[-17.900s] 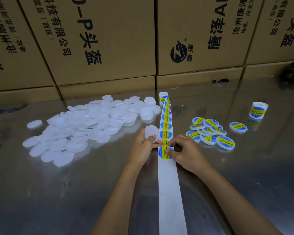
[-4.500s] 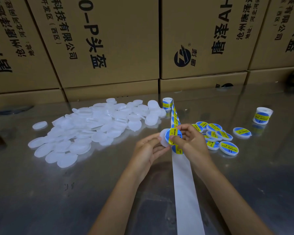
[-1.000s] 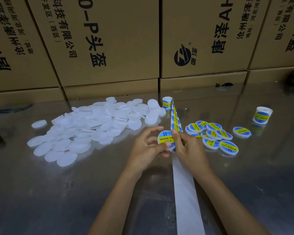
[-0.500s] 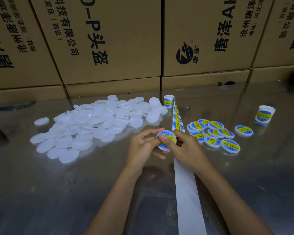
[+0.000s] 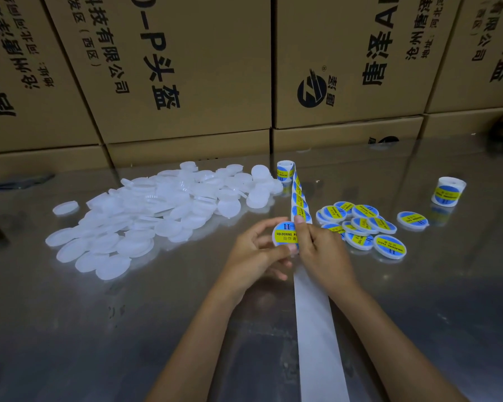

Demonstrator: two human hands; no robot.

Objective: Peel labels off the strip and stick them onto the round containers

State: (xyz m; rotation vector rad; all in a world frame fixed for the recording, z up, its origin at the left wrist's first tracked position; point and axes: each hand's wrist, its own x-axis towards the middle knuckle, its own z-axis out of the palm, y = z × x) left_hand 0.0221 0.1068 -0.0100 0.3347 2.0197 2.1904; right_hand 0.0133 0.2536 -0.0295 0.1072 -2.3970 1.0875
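Observation:
A round white container (image 5: 285, 235) carrying a blue and yellow label is held up between both hands above the table. My left hand (image 5: 254, 255) grips its left and lower edge, and my right hand (image 5: 321, 253) holds its right side with the thumb pressed on the label. The label strip (image 5: 300, 200) runs from a small roll (image 5: 284, 170) toward me, and its bare white backing (image 5: 317, 329) passes under my right hand. A heap of plain white containers (image 5: 157, 216) lies to the left. Several labelled containers (image 5: 360, 224) lie to the right.
The table (image 5: 70, 329) is shiny metal. Stacked cardboard boxes (image 5: 186, 68) wall off its far edge. A second label roll (image 5: 447, 191) stands at the right. One labelled container (image 5: 412, 220) lies apart from the group, and one white container (image 5: 65, 208) sits apart at the left.
The label went from the strip onto the container. Over the last second my hands turned the container slightly and my right thumb slid across the label.

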